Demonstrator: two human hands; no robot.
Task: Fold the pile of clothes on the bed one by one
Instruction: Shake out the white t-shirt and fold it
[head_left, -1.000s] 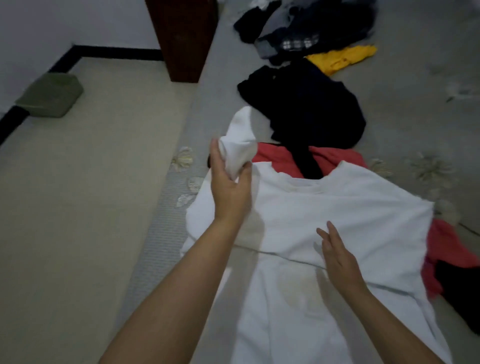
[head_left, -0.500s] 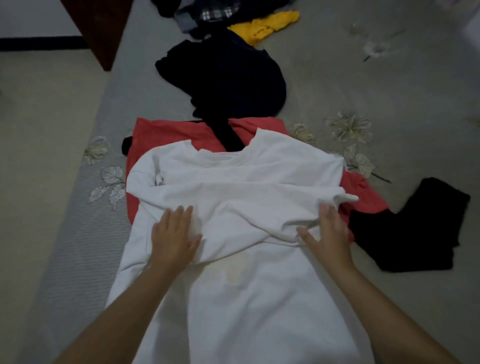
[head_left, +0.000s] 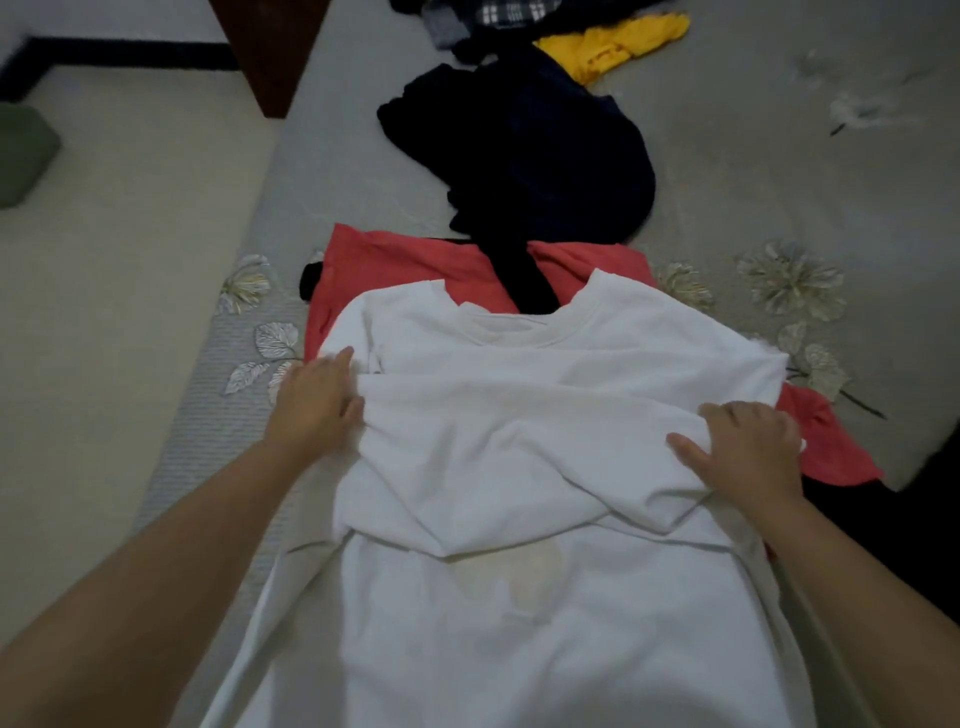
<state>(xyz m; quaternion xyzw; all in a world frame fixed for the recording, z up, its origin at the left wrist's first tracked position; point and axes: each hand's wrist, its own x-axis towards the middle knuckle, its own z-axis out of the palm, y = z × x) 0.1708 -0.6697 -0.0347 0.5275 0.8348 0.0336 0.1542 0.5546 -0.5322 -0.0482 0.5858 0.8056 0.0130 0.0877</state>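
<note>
A white shirt (head_left: 519, 467) lies face up on the grey bed (head_left: 363, 176), with both sleeves folded across its chest. It rests on a red garment (head_left: 395, 260). My left hand (head_left: 317, 405) lies flat on the shirt's left edge, beside the folded sleeve. At the right edge, my right hand (head_left: 748, 447) curls its fingers over the fold, with the thumb stretched out on the cloth. Further up the bed are a dark navy garment (head_left: 545, 150), a yellow garment (head_left: 613, 44) and a checked dark heap (head_left: 498, 15).
Another black garment (head_left: 883, 525) lies at the right, beside the red one. The bed's left edge (head_left: 249, 244) runs along a pale floor. A dark wooden post (head_left: 270, 52) stands at the bed's far left corner. A green cushion (head_left: 21, 150) sits on the floor.
The left sleeve, held up a second ago, now lies folded across the chest. My left hand slid from the chest out to the shirt's left edge. My right hand's fingers curled over the right fold.
</note>
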